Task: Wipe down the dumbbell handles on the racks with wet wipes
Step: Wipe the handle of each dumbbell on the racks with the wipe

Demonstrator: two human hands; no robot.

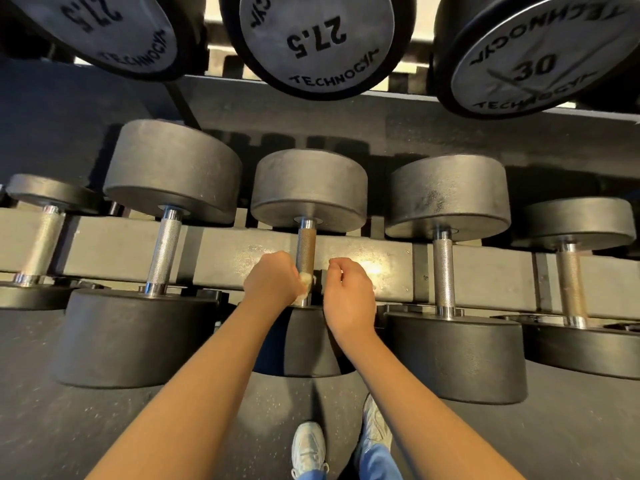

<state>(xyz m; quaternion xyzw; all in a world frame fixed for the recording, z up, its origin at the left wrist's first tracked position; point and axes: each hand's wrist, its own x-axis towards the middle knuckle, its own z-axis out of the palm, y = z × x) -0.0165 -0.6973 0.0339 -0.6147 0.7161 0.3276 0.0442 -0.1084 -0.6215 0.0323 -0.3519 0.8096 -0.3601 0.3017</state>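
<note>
Knurled steel is what I am working on: the handle (306, 247) of the middle dumbbell (308, 188) on the lower rack (225, 251), lying across the rail between its two black heads. My left hand (273, 280) is closed round a small white wet wipe (306, 280), pressing it to the near end of that handle, just above the chrome collar. My right hand (349, 292) hangs just beside the handle, fingers loosely curled, with nothing visible in it. I judge the dumbbell far too heavy to shift under a rub, so it needs no steadying. The wipe is the weak part: soft, thin and damp, and likely to snag or shred on the rough knurl. I would wrap it round the bar with thumb and fingers and slide it along toward the far head, where the brownish stretch looks not yet wiped.
</note>
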